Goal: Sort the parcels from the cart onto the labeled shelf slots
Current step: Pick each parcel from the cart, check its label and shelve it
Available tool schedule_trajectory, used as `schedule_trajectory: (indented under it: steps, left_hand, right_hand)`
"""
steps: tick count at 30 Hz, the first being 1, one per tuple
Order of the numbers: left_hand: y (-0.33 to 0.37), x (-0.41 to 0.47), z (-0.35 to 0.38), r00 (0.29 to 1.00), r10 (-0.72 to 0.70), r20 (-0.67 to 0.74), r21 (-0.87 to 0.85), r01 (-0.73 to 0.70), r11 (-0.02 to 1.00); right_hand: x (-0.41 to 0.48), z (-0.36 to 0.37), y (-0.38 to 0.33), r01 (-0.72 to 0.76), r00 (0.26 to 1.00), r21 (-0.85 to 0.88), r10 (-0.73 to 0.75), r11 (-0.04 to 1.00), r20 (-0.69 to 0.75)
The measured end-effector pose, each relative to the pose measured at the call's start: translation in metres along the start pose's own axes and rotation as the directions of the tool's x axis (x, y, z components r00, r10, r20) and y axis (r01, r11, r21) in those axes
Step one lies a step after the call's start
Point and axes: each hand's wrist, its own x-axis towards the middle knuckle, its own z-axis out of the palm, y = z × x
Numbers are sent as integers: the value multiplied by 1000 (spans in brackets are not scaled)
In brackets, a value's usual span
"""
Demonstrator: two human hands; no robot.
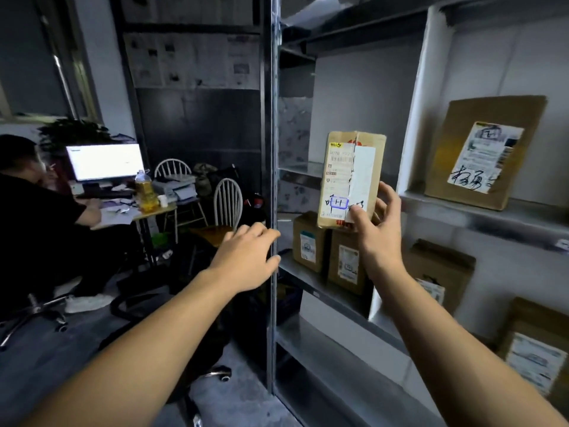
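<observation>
My right hand (377, 231) grips the lower right corner of a small cardboard parcel (352, 177) and holds it upright in front of the metal shelf (308, 272). The parcel's white label faces me, with a handwritten "H" in a blue box. It sits just above two small boxes (328, 254) standing on that shelf; whether it touches them I cannot tell. My left hand (249, 257) reaches forward with relaxed fingers, its fingertips at the shelf's vertical steel post (272, 180). It holds nothing.
More labelled cardboard parcels stand in the right-hand bays: a large one (483, 152) on the upper shelf, others (440, 272) (532, 346) lower down. At left a person (37, 217) sits at a desk with a monitor (104, 161), an oil bottle and white chairs (226, 204).
</observation>
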Motion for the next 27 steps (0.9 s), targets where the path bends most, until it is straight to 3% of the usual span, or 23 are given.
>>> schedule_trajectory:
  steps: [16, 27]
  left_hand:
    - [-83, 193, 39, 979, 143, -143, -147, -164, 975]
    - [-121, 303, 85, 955, 172, -240, -288, -239, 927]
  right_hand:
    - [174, 89, 58, 100, 984, -80, -110, 992, -139]
    - [276, 130, 124, 1, 985, -411, -72, 912, -157]
